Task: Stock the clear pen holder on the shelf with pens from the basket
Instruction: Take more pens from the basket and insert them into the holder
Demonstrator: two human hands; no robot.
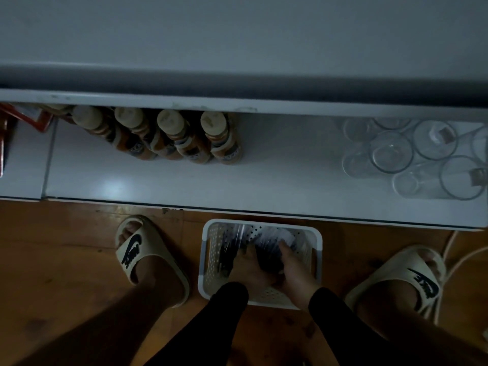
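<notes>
We start at the left hand [247, 268]. It is down inside the white perforated basket [318, 249] on the floor, with its fingers curled over a dark bundle of pens [269, 256]. Further loose dark pens [227, 253] lie just to its left, against the left wall of the basket.

The bundle sits between the two hands and touches both. Its long axis runs away from us, from the palms toward the far rim of the basket, tilted slightly to the right. It appears to be wrapped in clear film, though the dim light makes this uncertain.

The right hand [293, 265] closes on the right side of the same bundle, fingertips toward its far end. Both hands are equally near the bundle; neither has the advantage.

The shelf [264, 180] lies directly beyond the hands and above the basket. Bottles [182, 136] stand forward and to the left of the hands; clear glass containers [412, 157] stand forward and well to the right. We cannot tell which of these is the clear pen holder. We judge that the coming lift must travel up, forward and to the right.
</notes>
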